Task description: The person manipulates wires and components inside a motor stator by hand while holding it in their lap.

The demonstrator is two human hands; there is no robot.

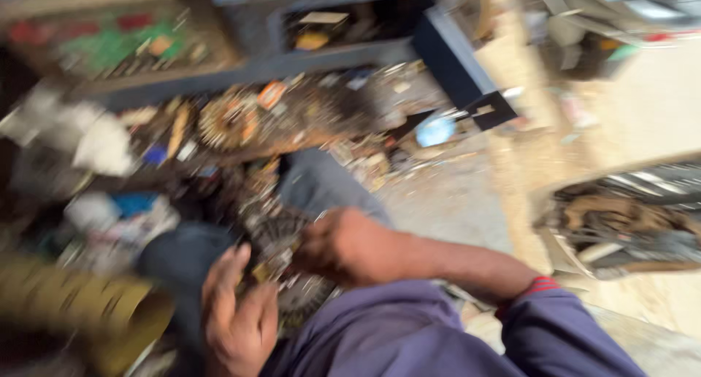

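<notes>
While the whole frame is motion-blurred, both hands sit low centre on a round, dirty metal part [281, 264] that looks like a clutch disc or toothed plate, resting over the person's lap.

Left hand [237, 315]: near, lower left of the part, palm against its rim, fingers curled up along the edge. Looks like a grasp, but blur hides the fingertips.

Right hand [347, 245]: on the right side of the part, fingers clenched over its upper edge, gripping it. Forearm runs right and near to a purple sleeve [577, 333] with a red cuff.

Knees in dark trousers [182, 253] sit on either side of the part, far and left of the hands.

Surroundings:
- brass-coloured perforated cylinder [87, 308], near left, lying on its side, well apart from the part
- pile of mixed metal scrap and another round toothed disc [230, 121], far centre-left
- dark blue metal bench frame [453, 63] running across the far side
- open box of greasy parts [628, 224], right, on the dusty floor [453, 202]

Finer detail is unreadable.
</notes>
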